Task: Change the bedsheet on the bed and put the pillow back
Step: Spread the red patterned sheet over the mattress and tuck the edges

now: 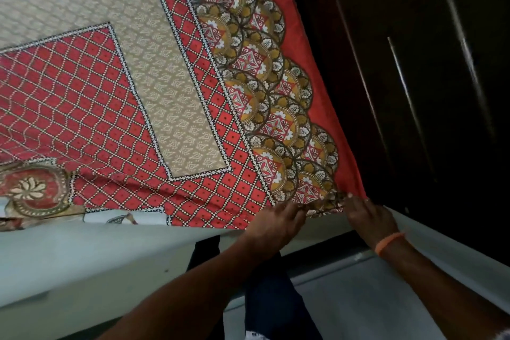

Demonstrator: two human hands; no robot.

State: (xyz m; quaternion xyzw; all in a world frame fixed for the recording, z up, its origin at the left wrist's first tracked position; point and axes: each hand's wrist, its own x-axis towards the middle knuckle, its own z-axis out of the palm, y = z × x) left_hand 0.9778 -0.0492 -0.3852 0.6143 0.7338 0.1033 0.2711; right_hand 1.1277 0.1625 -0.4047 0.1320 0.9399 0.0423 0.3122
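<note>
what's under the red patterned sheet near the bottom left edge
A pale layer with another print peeks out below the red patterned sheet. How far it runs underneath is covered. Both hands, left hand and right hand, are at the sheet's corner.

Even, moderate indoor light falls on the red-and-beige patterned cotton bedsheet (138, 85), while the right of the frame sinks into near-black. Thin streaks of glare run down the dark glossy wooden wardrobe doors (414, 63) at upper right. Motion blur softens the whole frame, most at the left edge, and the wide lens bends straight lines.

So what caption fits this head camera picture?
Both hands hold a corner of the red patterned bedsheet.
</note>
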